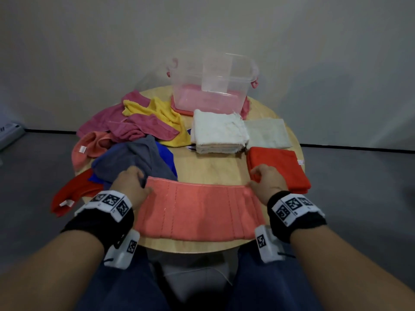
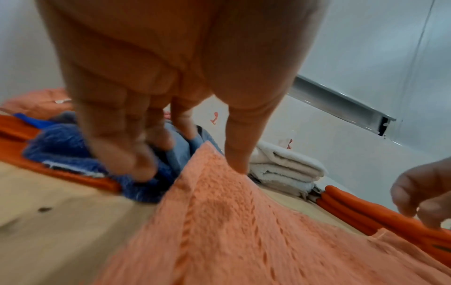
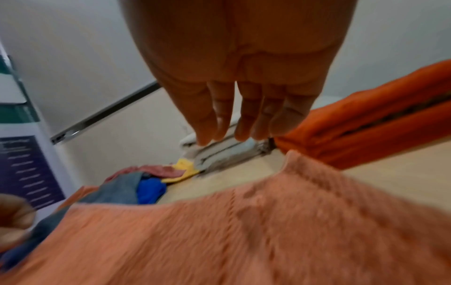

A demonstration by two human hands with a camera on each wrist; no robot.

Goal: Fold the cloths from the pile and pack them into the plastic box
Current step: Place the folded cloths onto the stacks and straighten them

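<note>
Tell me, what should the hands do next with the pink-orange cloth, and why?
Probably bring one short end over to the other, folding it in half. The salmon cloth lies as a long flat strip at the table's near edge, with the left hand and right hand at its far corners. It is still much longer than the folded red cloth beside it.

Head view high above table (image 1: 213, 169), wrist views close, sharing coral cloth (image 1: 199, 212)

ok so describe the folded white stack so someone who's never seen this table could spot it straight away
On the round wooden table, look just in front of the clear plastic box at the far edge. The white stack lies there, between the loose coloured pile and a flat pale cloth. It is the only thick, layered white bundle, with one frayed corner.
</note>
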